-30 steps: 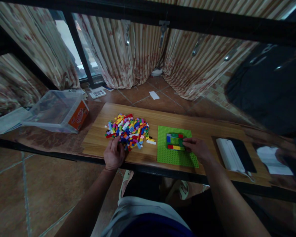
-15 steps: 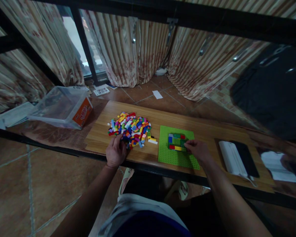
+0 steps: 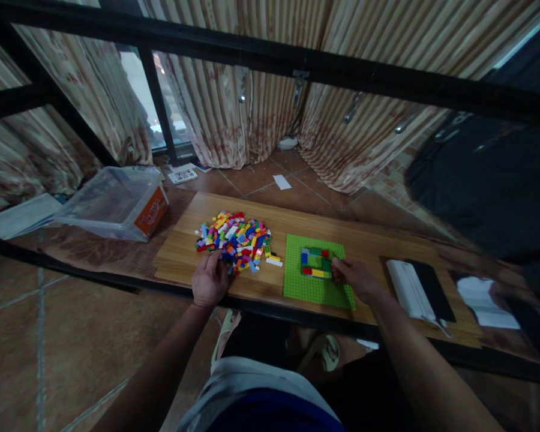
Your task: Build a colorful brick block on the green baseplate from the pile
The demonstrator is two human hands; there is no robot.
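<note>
Right hand (image 3: 354,277) has curled in at the brick ring (image 3: 315,272) on the green baseplate (image 3: 315,294); left hand (image 3: 209,282) is at the brick pile (image 3: 240,237), holds unclear. Brick-fitting seems in hand, the next move calling for careful alignment

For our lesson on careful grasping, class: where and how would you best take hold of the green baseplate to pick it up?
Probably by its near edge, coming from the person's side with the thumb on top. The baseplate is flat and thin, and the ring of bricks leaves a bare strip there, while the right hand is at the ring's right side.
</note>
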